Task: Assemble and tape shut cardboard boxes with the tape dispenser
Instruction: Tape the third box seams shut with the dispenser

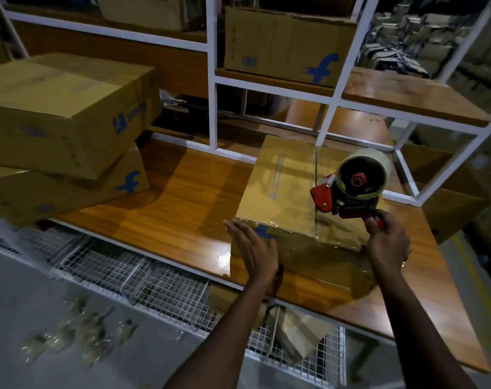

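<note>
the cardboard box (289, 186) stood on the wooden table (182, 197), toward its right side. it was brown, the top flaps closed, with clear shiny tape along the middle seam and a blue logo on the near side. the right hand (387, 240) gripped the red tape dispenser (351, 189) by its handle, over the box. the left hand (255, 251) was open, fingers straight, at the box's near left corner.

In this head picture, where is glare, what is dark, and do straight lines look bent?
Head view: glare shines on the table beside the left hand and on the taped box; the upper right background is dim; the white shelf frame bows from lens distortion; the scraps on the floor look smeared, while the tape dispenser is sharp.
</note>
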Action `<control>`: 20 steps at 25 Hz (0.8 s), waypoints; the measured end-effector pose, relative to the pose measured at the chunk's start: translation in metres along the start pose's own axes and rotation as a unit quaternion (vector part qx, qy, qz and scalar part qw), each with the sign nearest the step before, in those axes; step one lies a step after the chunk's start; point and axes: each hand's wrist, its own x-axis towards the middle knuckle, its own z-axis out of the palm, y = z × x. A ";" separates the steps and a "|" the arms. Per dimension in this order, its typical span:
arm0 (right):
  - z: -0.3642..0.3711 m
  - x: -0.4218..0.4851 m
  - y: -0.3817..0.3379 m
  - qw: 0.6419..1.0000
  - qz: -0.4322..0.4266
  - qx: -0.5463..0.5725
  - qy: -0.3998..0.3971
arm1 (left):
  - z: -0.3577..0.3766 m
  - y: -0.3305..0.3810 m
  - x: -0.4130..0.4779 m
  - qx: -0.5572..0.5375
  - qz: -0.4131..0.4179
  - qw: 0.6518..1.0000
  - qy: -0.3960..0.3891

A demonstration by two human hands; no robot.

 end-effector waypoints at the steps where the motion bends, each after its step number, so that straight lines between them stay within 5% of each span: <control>1: 0.000 -0.001 -0.001 1.000 0.005 -0.004 0.003 | 0.002 0.004 0.003 0.012 -0.002 1.000 -0.002; 6: -0.002 0.001 -0.011 0.999 0.027 -0.010 0.017 | 0.012 0.003 0.015 0.041 -0.024 0.999 -0.005; 14: 0.005 0.004 -0.016 0.999 0.034 -0.009 0.024 | 0.024 0.029 0.008 -0.099 -0.137 0.985 -0.022; 20: 0.013 0.002 -0.018 0.999 0.031 -0.015 0.024 | 0.002 -0.016 -0.026 0.137 0.074 0.985 -0.068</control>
